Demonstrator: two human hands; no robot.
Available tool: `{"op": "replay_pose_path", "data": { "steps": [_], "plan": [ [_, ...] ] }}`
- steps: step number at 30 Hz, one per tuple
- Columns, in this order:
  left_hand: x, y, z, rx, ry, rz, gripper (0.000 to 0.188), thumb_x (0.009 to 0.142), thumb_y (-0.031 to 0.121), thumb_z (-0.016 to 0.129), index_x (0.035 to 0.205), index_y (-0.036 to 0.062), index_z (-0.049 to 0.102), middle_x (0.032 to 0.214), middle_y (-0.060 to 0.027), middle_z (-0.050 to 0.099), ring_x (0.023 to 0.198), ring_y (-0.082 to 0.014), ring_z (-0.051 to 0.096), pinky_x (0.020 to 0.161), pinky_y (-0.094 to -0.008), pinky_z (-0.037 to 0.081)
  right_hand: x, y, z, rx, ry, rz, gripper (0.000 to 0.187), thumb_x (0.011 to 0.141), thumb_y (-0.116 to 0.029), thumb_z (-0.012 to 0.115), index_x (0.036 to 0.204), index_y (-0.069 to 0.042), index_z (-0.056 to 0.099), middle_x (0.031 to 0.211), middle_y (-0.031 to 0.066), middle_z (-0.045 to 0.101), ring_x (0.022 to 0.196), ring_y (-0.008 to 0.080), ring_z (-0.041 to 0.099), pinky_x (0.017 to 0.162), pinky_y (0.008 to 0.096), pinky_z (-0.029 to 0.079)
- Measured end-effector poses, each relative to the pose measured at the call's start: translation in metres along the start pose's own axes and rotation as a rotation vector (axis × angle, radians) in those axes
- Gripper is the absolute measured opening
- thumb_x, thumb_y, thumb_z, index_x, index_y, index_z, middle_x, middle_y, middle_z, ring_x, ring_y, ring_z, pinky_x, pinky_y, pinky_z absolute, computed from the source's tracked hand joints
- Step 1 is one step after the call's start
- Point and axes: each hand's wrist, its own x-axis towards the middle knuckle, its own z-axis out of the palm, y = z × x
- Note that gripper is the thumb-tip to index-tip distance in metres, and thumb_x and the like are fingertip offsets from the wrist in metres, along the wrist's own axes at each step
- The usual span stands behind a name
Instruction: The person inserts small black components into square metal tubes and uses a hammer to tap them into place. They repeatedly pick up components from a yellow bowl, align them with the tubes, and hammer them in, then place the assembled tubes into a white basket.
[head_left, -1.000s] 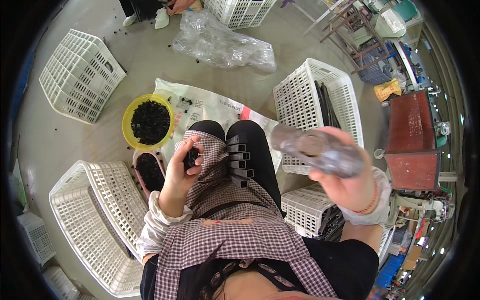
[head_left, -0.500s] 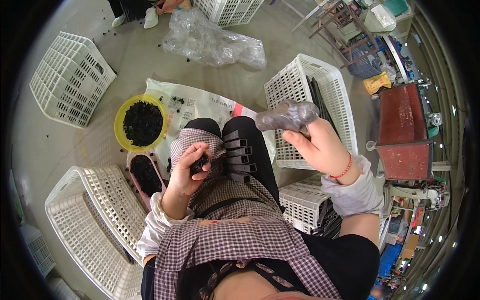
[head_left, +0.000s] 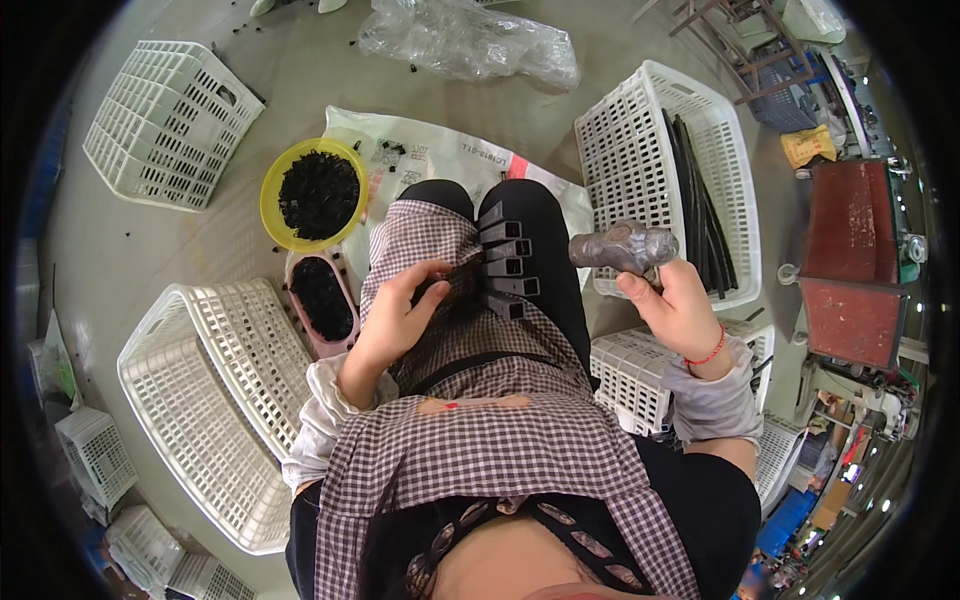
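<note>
Several black tubes (head_left: 510, 286) lie in a row on my right thigh (head_left: 556, 285). My right hand (head_left: 685, 312) grips a hammer (head_left: 622, 246) near them; my left hand (head_left: 400, 318) is curled, but whether around something I cannot tell. Beyond it sits a yellow bowl (head_left: 269, 202) of black pieces (head_left: 318, 195).

My L hand (head_left: 398, 312) has turned palm-down, the small black pcs. seen there bef. are hidden; my R hand (head_left: 678, 312) has lowered the grey metal hammer (head_left: 622, 247).
</note>
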Motion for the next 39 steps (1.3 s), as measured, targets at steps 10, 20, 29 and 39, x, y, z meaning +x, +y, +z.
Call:
{"op": "replay_pose_path", "data": {
  "steps": [10,20,29,39],
  "plan": [
    [-0.004,-0.002,0.021,0.362,-0.077,0.277,0.024,0.074,0.017,0.075,0.092,0.0028,0.069,0.084,-0.0107,0.064,0.073,-0.0297,0.063,0.066,-0.0351,0.051,-0.011,0.021,0.005,0.053,0.043,-0.052,0.037,0.092,-0.025,0.064,0.119,0.0,0.055,0.083,0.005,0.062,0.069,0.0125,0.054,0.065,0.0268,0.046],
    [-0.008,-0.015,0.017,0.336,-0.097,0.358,0.022,0.08,0.012,0.068,0.099,0.002,0.068,0.089,-0.0108,0.065,0.075,-0.0292,0.064,0.067,-0.0351,0.053,-0.016,0.024,0.003,0.073,0.004,0.035,0.038,0.092,-0.022,0.064,0.122,-0.001,0.054,0.088,0.0056,0.062,0.072,0.0125,0.055,0.069,0.0267,0.046],
    [-0.019,-0.006,0.027,0.177,-0.005,0.226,0.02,0.081,0.002,0.067,0.101,-0.0011,0.066,0.094,-0.0139,0.067,0.083,-0.029,0.065,0.074,-0.0339,0.052,-0.014,0.028,0.007,0.088,0.014,0.023,0.038,0.091,-0.022,0.065,0.121,-0.002,0.055,0.087,0.0059,0.062,0.072,0.0131,0.054,0.068,0.0271,0.046],
    [-0.023,-0.012,0.016,0.55,-0.197,0.42,0.024,0.075,0.005,0.071,0.098,0.0018,0.066,0.093,-0.0104,0.062,0.088,-0.0282,0.062,0.073,-0.0335,0.053,-0.02,0.034,0.008,0.064,0.046,0.013,0.039,0.091,-0.025,0.065,0.119,0.0,0.055,0.075,0.0041,0.059,0.062,0.0115,0.051,0.06,0.0265,0.044]
  ]
}}
